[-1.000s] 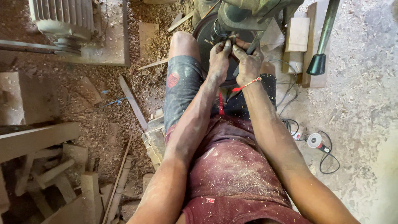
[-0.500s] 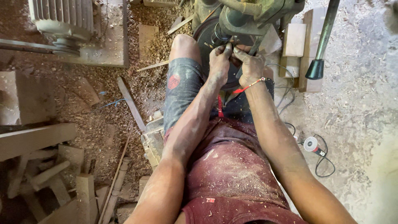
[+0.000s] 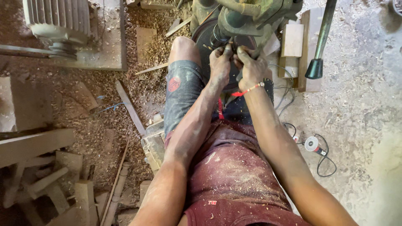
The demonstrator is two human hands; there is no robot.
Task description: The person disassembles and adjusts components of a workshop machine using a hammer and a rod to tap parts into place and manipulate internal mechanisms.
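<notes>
Both hands meet at the green machine (image 3: 255, 16): left hand (image 3: 220, 62) and right hand (image 3: 251, 67) pinch a small piece (image 3: 230, 43), fingers clenched, above the dark disc (image 3: 205, 37)

Floor (image 3: 356, 109): shavings (image 3: 100, 138), wood offcuts (image 3: 63, 188).

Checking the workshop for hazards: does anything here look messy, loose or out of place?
Yes. Wood shavings cover the floor left of the legs, offcuts lie jumbled at lower left, and a small power tool sits on the floor with its cord loosely tangled.
</notes>
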